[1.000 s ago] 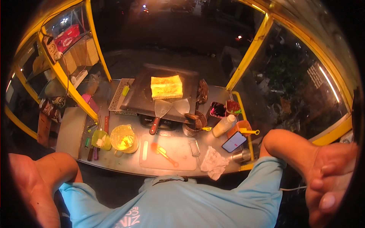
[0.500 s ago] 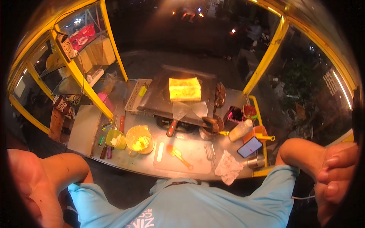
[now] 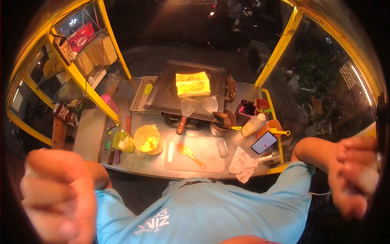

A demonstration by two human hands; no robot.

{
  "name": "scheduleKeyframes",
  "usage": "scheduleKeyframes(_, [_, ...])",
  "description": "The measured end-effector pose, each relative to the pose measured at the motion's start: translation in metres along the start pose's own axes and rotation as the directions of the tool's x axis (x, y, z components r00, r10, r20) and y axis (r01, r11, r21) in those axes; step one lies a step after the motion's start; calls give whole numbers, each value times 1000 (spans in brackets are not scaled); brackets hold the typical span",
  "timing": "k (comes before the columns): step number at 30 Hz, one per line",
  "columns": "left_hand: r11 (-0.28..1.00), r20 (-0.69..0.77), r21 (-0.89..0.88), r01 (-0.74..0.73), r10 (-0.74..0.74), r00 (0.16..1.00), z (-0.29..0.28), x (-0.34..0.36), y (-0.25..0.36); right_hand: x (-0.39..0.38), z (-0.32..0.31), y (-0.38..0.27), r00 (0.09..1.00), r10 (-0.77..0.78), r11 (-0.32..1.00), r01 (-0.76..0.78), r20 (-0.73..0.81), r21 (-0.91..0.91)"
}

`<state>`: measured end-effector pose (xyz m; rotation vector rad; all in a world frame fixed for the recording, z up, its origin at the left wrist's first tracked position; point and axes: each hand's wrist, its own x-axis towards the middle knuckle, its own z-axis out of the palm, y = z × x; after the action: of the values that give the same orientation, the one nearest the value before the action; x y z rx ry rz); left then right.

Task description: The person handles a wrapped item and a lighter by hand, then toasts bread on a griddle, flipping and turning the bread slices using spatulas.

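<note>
My left hand (image 3: 59, 195), raised close to the head at the lower left, is curled into a loose fist with nothing visible in it. At the right edge my right hand (image 3: 354, 175) is raised too, its fingers bent inward, slightly blurred and seemingly bare. Both hands are well apart from the counter. Beyond them, a yellow-topped slab of bread (image 3: 193, 84) lies on a dark flat griddle (image 3: 162, 87). Two scrapers rest on the griddle's near edge, one a scraper with a reddish-brown handle (image 3: 181, 125).
A cutting board (image 3: 195, 162) bears an orange-handled utensil (image 3: 191, 154). Left of it stand a jug of yellow spread (image 3: 149, 140) and a green cup (image 3: 123, 142). Rightward are a grater (image 3: 222, 149), crumpled cloth (image 3: 243, 163), phone (image 3: 264, 142) and squeeze bottle (image 3: 253, 125). Yellow posts (image 3: 280, 48) frame the stall.
My left hand has gone from a palm turned up to a loose fist, moving inward. My right hand has risen slightly with its fingers curling. The view has tilted, shifting the counter upward.
</note>
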<state>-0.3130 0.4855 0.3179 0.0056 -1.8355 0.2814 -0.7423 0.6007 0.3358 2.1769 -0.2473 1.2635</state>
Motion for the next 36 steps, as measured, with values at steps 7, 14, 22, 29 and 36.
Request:
scheduleKeyframes(7, [294, 608, -315, 903, -668, 429, 147, -122, -4, -67, 96, 37, 641, 655, 714, -698, 400, -51])
scheduleKeyframes(14, [-357, 826, -38, 933, -537, -172, 205, -317, 27, -234, 153, 43, -68, 700, 410, -777, 711, -478])
scheduleKeyframes(22, [-660, 655, -234, 714, -650, -386, 218, -346, 19, -291, 217, 25, -268, 766, -119, -952, 584, -281])
scheduleKeyframes(29, [-743, 669, -423, 519, -642, -375, 238, -356, -18, -316, 240, 22, -273, 822, -294, -955, 500, -37])
scheduleKeyframes(36, [-723, 739, -299, 623, -588, -328, 250, -360, -25, -324, 253, 10, -301, 862, -370, -924, 409, 101])
